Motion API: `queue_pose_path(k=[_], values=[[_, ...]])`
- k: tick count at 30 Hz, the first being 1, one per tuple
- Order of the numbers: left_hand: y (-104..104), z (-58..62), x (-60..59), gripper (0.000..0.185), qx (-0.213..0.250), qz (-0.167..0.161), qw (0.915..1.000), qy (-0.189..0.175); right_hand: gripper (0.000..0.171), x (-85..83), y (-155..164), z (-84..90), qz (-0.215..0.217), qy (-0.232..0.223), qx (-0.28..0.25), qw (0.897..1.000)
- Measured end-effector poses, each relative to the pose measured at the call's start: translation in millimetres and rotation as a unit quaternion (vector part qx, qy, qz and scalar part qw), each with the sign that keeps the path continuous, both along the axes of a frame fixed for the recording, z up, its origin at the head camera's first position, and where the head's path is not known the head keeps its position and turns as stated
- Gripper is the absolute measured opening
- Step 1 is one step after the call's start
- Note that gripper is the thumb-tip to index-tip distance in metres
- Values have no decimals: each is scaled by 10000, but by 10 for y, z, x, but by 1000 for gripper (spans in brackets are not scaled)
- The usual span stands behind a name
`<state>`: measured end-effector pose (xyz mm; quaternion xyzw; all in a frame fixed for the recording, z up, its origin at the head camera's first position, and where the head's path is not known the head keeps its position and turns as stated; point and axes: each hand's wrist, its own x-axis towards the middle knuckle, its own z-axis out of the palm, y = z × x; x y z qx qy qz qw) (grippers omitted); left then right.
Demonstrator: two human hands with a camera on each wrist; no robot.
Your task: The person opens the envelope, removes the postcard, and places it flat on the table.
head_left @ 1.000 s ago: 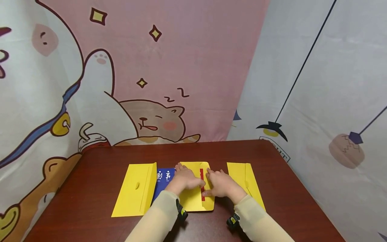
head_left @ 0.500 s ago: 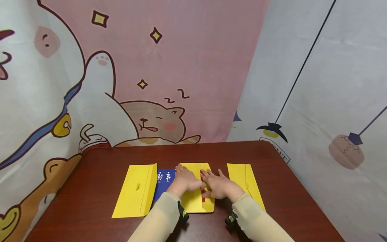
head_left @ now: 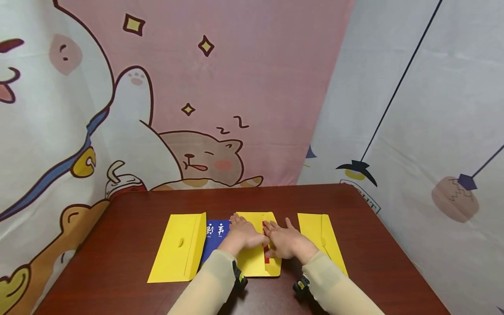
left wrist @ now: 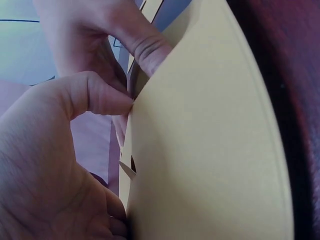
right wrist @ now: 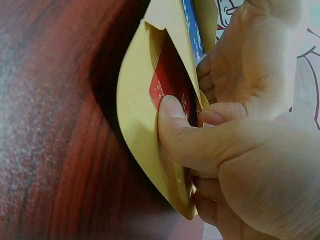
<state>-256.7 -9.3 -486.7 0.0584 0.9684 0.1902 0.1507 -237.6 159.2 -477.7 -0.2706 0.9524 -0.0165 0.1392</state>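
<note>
At the middle of the dark red wooden table (head_left: 130, 245), two hands are working on one envelope.
Right hand (head_left: 289, 241) is pinching the thin red card (right wrist: 170, 82) at the slit of the flat yellow paper envelope (head_left: 253, 262); left hand (head_left: 242, 234), fingers curled, is holding this envelope down. Its long axis is running away from the person; the card is lying just left of the right hand.

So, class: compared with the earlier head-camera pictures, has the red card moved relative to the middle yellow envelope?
Yes, slightly: the red card shows less red, sliding leftward into the middle yellow envelope.
</note>
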Motion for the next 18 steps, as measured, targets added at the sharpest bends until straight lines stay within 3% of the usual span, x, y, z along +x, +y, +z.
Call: queue_pose_path(k=[7, 11, 18], values=[[7, 4, 2, 111, -63, -1, 10000, 26, 84, -9, 15, -3, 47, -387, -447, 9982], [2, 5, 7, 110, -57, 11, 10000, 15, 92, -7, 30, -7, 82, -582, -587, 9965], [-5, 6, 16, 109, -13, 9, 10000, 13, 101, 21, -6, -7, -7, -244, -301, 9992]])
